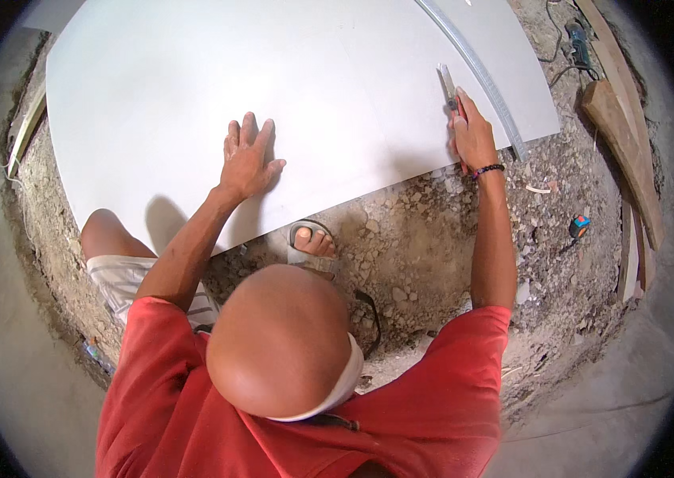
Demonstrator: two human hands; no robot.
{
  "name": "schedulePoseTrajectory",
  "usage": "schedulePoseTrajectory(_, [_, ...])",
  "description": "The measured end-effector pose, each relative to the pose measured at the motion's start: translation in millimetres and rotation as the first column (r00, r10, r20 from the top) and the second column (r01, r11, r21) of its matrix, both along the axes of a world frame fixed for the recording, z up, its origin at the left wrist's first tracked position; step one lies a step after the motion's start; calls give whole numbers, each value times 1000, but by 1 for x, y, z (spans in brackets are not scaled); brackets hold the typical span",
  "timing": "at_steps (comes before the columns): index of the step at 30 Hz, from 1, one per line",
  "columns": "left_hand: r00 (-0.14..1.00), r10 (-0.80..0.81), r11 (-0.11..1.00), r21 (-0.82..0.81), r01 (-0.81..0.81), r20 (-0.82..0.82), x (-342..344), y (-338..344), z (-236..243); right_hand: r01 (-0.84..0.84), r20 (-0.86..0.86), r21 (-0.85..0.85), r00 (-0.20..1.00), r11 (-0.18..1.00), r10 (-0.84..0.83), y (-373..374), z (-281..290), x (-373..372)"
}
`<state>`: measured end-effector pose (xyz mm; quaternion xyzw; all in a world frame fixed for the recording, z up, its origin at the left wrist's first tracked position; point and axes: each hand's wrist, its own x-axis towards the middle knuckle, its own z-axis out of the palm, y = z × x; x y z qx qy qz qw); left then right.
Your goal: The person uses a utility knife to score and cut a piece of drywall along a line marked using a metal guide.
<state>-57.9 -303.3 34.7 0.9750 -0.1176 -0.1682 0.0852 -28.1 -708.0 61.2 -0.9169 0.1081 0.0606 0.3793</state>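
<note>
A large white board [305, 88] fills the upper middle. My left hand [252, 163] rests on it with fingers spread and nothing held. My right hand [471, 135] grips a utility knife [448, 86] with a silver upper part pointing away from me, near the board's lower right. Just right of the knife, a long silver metal profile [480, 68] lies across the board and reaches past its lower edge. My sandalled foot [313, 243] is just below the board's edge.
Rubble ground [401, 263] surrounds the board's lower edge. At the right lie wooden planks [624, 159], a power tool with a cable [578, 44] and a small blue-and-orange tape measure [580, 227]. A thin pale strip [28, 131] is at the left edge of the board.
</note>
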Motion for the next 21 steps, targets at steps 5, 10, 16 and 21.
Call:
schedulePoseTrajectory(5, [998,5,999,40,-2,-63,7,-11,17,32,-2,48,999,998,-32,-6,6,-17])
schedulePoseTrajectory(10, [998,-56,996,67,56,-4,25,-12,9,-93,38,29,995,995,92,39,-2,7])
schedulePoseTrajectory(16, [999,-18,996,-83,20,27,69,-40,16,-188,74,-44,979,981,191,104,3,53])
schedulePoseTrajectory(21, [999,40,998,-46,-41,-25,86,-36,4,-228,19,-198,971,953,237,141,4,81])
